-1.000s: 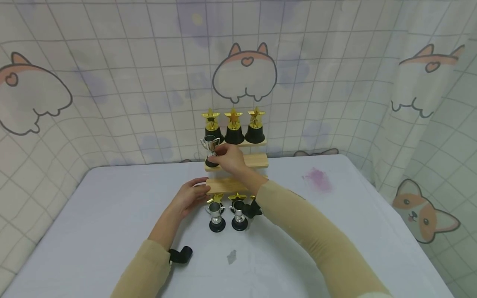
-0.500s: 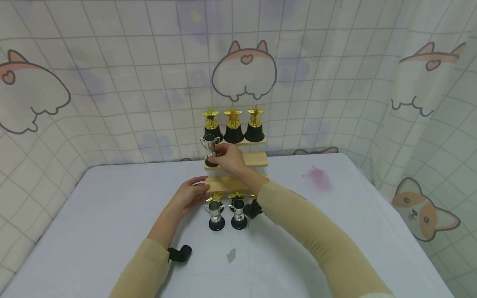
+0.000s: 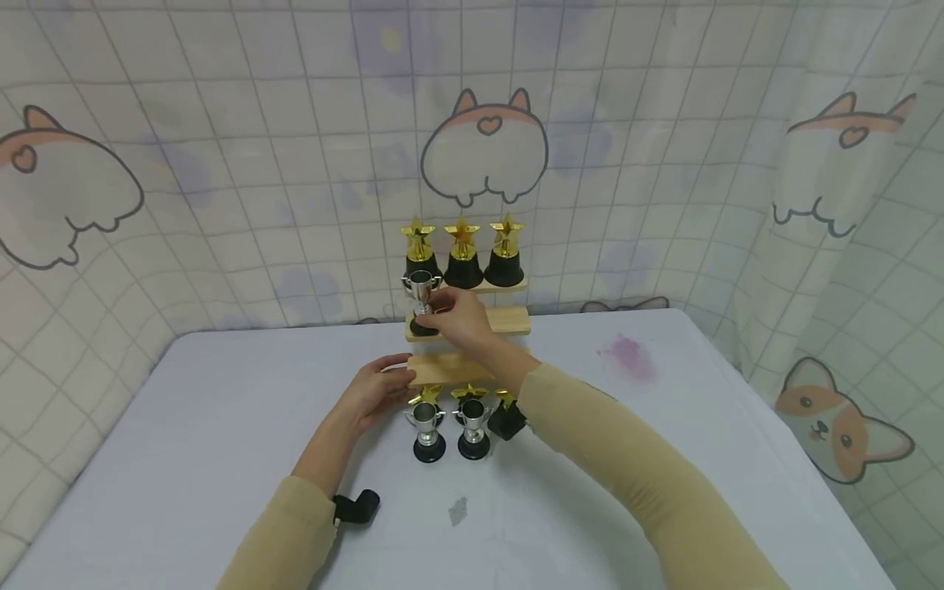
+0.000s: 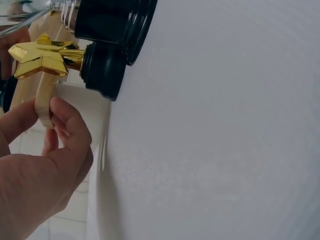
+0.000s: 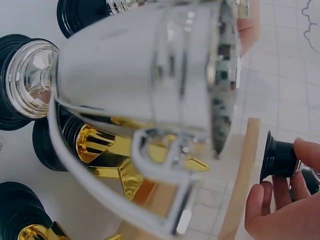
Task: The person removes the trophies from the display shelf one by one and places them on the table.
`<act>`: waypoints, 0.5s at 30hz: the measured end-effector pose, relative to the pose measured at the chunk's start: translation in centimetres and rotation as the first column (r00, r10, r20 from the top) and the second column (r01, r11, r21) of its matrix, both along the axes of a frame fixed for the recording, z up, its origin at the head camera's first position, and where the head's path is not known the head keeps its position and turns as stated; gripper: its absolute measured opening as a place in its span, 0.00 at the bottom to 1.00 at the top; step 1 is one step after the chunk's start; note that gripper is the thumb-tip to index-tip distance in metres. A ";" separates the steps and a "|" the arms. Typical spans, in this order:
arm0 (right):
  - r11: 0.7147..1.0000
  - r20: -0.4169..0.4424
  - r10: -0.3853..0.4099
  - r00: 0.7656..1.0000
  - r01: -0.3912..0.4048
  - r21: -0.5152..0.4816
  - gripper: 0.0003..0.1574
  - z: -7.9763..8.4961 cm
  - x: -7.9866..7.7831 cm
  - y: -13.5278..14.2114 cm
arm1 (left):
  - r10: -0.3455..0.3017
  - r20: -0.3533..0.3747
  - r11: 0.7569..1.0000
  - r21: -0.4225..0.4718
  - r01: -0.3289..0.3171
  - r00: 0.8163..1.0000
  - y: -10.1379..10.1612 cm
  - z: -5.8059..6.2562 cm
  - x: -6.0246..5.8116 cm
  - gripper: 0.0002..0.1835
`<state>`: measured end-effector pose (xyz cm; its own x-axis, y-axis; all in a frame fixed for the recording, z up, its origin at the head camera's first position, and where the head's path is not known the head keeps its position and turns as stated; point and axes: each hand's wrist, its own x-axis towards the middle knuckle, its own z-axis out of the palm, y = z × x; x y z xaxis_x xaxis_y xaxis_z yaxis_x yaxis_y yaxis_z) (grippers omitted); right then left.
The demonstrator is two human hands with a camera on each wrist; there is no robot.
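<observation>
My right hand [image 3: 465, 319] holds a silver trophy cup [image 3: 422, 288] by its lower part, upright at the left end of the middle wooden shelf [image 3: 510, 319]. In the right wrist view, the fingers are around the black base [image 5: 281, 157] of that cup. Whether the base touches the shelf cannot be told. My left hand [image 3: 372, 392] pinches the left end of the lowest wooden shelf [image 3: 446, 369] between thumb and fingers; the left wrist view shows this grip on the board's end [image 4: 44, 102].
Gold star trophies [image 3: 463, 254] line the top shelf. On the white table [image 3: 243, 426], two silver cups [image 3: 426, 430] stand before the lowest shelf, with gold star trophies [image 3: 507, 416] behind and beside them. A patterned curtain [image 3: 317, 164] hangs behind.
My right hand and the silver trophy cup have shifted slightly right along the middle shelf. The right forearm has also moved a little right. My left hand stays on the lowest shelf.
</observation>
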<state>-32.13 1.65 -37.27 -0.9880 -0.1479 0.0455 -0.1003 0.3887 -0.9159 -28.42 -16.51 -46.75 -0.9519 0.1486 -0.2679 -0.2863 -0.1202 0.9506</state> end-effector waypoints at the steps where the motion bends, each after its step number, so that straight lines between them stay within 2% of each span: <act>1: 1.000 0.003 0.000 1.000 0.000 -0.001 0.22 0.1 0.1 0.0 | 0.001 -0.003 1.000 0.001 -0.001 1.000 0.0 0.1 0.0 0.30; 8: 1.000 -0.007 0.013 1.000 -0.013 -0.009 0.21 1.2 0.8 0.6 | -0.003 -0.012 1.000 -0.018 0.002 1.000 0.0 0.4 -0.1 0.31; 15: 0.998 0.012 0.044 0.999 -0.043 -0.036 0.22 1.6 1.8 1.6 | 0.001 0.008 1.000 -0.015 -0.001 1.000 0.0 -0.2 0.0 0.30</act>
<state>-30.36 3.22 -35.65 -0.9812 -0.1894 0.0384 -0.1042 0.3513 -0.9305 -28.46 -16.46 -47.00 -0.9499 0.1435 -0.2776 -0.2937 -0.1065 0.9499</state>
